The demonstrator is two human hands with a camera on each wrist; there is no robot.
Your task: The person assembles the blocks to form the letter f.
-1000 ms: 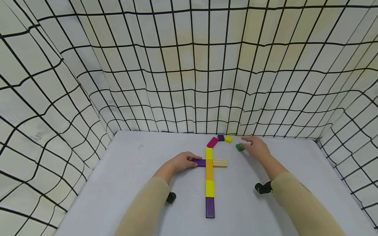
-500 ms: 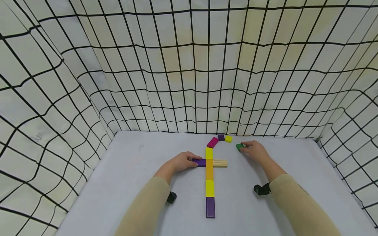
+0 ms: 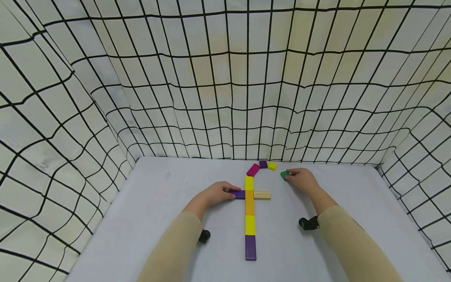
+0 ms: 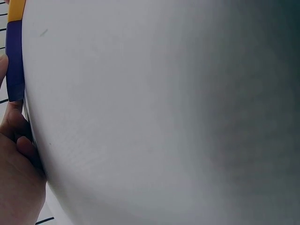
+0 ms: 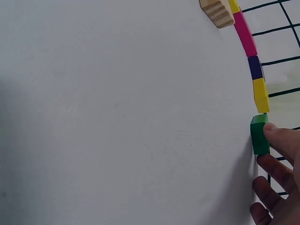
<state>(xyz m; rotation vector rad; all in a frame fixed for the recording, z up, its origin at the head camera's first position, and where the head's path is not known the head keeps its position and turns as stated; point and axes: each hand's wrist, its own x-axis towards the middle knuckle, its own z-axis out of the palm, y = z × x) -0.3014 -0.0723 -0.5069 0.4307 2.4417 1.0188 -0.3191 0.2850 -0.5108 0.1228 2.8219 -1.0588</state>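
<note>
In the head view my left hand [image 3: 217,193] pinches a purple block [image 3: 240,195], thumb on its near side and index finger along its far side. That block meets a column of an orange block [image 3: 249,203], two yellow blocks and a purple block [image 3: 250,248] at the near end. Opposite it lies a plain wooden block [image 3: 262,195]. My right hand [image 3: 304,180] pinches a green block [image 3: 284,175] between thumb and fingers. In the right wrist view the thumb presses the face of the green block [image 5: 260,135], close beside a yellow block [image 5: 260,95].
A pink block [image 3: 253,170], a small purple block [image 3: 263,164] and a yellow block [image 3: 271,166] form a curve beyond the column. White walls with black netting [image 3: 248,129] enclose the white table [image 3: 158,219] behind and at both sides.
My right hand has come down to the green block and closed thumb and fingers on it. The block has shifted very slightly left. The left hand stays on the purple block.
</note>
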